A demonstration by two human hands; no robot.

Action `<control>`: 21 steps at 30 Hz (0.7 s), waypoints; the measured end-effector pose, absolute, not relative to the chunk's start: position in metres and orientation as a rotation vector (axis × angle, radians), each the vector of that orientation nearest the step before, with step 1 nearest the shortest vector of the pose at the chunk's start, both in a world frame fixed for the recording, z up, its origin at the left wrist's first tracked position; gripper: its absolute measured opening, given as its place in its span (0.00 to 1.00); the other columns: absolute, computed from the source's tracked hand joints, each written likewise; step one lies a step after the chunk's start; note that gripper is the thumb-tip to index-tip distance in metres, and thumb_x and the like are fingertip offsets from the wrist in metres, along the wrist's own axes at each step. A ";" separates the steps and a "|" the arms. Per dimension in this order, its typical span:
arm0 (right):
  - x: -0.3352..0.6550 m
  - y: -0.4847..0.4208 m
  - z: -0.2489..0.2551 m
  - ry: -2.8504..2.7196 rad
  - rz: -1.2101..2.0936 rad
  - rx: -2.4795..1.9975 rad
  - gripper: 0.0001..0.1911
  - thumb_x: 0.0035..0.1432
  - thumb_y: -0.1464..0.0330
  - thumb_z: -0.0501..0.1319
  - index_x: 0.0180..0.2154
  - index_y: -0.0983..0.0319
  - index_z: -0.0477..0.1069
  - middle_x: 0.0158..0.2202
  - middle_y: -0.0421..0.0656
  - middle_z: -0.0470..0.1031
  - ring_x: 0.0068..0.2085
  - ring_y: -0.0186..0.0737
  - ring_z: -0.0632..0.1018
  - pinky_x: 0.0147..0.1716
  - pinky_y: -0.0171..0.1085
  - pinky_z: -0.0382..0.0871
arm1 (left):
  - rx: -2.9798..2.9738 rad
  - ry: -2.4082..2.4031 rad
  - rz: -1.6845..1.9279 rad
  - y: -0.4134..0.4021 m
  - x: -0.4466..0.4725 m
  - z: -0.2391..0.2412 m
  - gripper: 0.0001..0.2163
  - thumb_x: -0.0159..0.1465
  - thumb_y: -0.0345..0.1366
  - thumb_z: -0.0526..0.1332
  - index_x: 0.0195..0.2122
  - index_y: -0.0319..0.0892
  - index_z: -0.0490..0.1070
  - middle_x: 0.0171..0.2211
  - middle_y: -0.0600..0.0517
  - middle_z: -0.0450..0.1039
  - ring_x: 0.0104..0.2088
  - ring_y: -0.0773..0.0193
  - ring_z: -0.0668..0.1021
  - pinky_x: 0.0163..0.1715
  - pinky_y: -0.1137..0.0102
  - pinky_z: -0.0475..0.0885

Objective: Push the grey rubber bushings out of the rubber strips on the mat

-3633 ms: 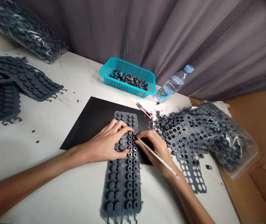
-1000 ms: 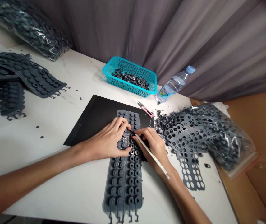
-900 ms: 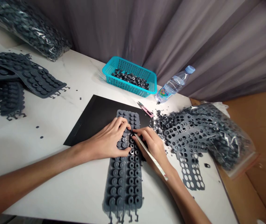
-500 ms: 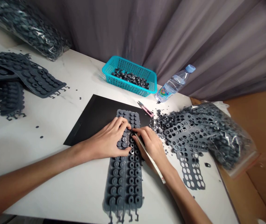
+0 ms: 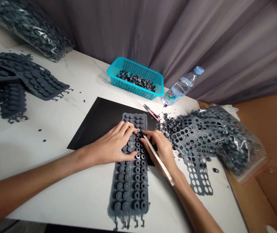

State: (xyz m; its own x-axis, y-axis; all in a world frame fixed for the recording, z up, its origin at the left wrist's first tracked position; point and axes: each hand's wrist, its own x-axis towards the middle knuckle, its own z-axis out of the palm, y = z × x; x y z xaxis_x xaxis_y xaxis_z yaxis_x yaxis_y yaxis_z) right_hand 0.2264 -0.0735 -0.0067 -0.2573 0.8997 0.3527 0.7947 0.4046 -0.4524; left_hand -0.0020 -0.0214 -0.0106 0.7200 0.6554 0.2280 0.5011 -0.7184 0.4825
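A long dark grey rubber sheet (image 5: pixel 128 189) with rows of round moulded knobs lies lengthwise before me, its far part over a black mat (image 5: pixel 87 123). My left hand (image 5: pixel 117 140) presses on its left side, fingers curled over the knobs and thumb stretched across. In my right hand (image 5: pixel 159 145) a slim white stick-like tool (image 5: pixel 161 165) is pinched, its tip end at the right rows, beside the left fingertips. Several knobs there show open centres or shiny rings. The tool's very tip is too small to make out.
Beyond the mat stand a turquoise basket (image 5: pixel 135 87) of small dark parts and a water bottle (image 5: pixel 181 85). Pink thread snips (image 5: pixel 151 112) lie nearby. Punched-out sheets (image 5: pixel 199 136) and a filled plastic bag (image 5: pixel 240 149) are right; more knobbed sheets (image 5: pixel 38 81) lie left.
My right hand and the tool have shifted slightly right and away from me, uncovering a pale round spot on the sheet. My left hand stays almost in place.
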 end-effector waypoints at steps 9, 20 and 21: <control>0.221 -0.076 -0.005 -2.089 0.285 -1.405 0.07 0.72 0.65 0.61 0.49 0.58 0.73 0.36 0.43 0.74 0.38 0.43 0.75 0.40 0.41 0.71 | 2.533 0.890 0.540 -0.021 -0.002 -0.011 0.23 0.64 0.47 0.63 0.56 0.42 0.61 0.53 0.43 0.66 0.56 0.47 0.70 0.57 0.51 0.72; 0.222 -0.080 -0.004 -2.120 0.301 -1.402 0.07 0.72 0.64 0.62 0.48 0.57 0.74 0.38 0.44 0.77 0.39 0.44 0.74 0.41 0.43 0.71 | 2.520 0.890 0.546 -0.020 -0.003 -0.013 0.24 0.63 0.46 0.63 0.56 0.44 0.60 0.54 0.44 0.66 0.57 0.47 0.70 0.58 0.51 0.72; 0.222 -0.080 -0.004 -2.115 0.296 -1.414 0.07 0.72 0.63 0.62 0.47 0.57 0.74 0.38 0.44 0.77 0.39 0.44 0.75 0.40 0.43 0.71 | 2.521 0.891 0.544 -0.020 -0.002 -0.013 0.24 0.63 0.46 0.63 0.56 0.44 0.60 0.54 0.44 0.66 0.57 0.47 0.70 0.58 0.51 0.72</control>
